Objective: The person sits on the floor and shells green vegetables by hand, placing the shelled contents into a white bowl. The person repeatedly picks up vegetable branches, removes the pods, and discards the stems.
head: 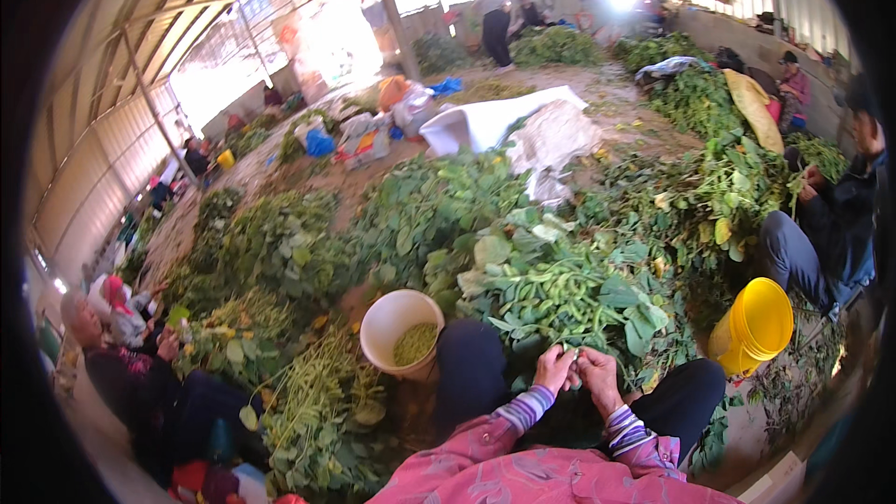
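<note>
Between my knees, my left hand (pixel 556 368) and my right hand (pixel 597 372) meet fingertip to fingertip, pinching a small green pod (pixel 575 354). Just beyond them lies a heap of green bean pods on leafy stalks (pixel 560 294). Beside my left knee stands a white plastic bucket (pixel 374 315), with shelled green beans (pixel 416 344) low inside it. My fingers hide most of the pod.
A yellow bucket (pixel 735 329) leans beyond my right knee. Piles of bean plants (pixel 280 238) spread ahead and to the left. People sit close on the left (pixel 126 378) and right (pixel 840 203). White sheeting (pixel 483 119) and sacks (pixel 367 140) lie farther off, near a metal post (pixel 393 14).
</note>
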### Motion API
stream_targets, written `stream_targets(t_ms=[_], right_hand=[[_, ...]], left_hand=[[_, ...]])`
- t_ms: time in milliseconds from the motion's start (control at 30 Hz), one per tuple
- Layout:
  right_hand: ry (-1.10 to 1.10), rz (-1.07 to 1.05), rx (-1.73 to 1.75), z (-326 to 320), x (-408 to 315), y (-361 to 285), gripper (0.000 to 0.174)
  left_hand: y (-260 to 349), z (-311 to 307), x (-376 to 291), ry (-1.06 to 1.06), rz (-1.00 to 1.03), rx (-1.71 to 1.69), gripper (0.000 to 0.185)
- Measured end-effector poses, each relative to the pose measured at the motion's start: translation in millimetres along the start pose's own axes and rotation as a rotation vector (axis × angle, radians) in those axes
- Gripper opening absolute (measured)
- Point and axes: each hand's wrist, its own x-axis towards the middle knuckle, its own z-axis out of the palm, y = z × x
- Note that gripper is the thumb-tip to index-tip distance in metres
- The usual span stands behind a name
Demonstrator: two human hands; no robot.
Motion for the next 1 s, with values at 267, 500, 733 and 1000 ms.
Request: stream_targets(t_ms=[267, 500, 733, 1000], right_hand=[[0.122, -0.181, -0.419, -13, 16, 29, 0.019], [0.216, -0.415, -0.716, -14, 9, 3, 0.023], [0.165, -0.52, -0.694, 7, -4, 1, 0.018], [0.185, -0.576, -0.827, 1, -14, 13, 0.021]], left_hand=[[1, -14, 4, -0.099, -0.171, -0.288, 0.014], [14, -2, 4, -0.23, -0.203, -0.536, 0.021], [22, -21, -3, -0.274, -0.155, -0.56, 0.032], [25, -20, -1, -0.251, -0.256, -0.539, 0.034]])
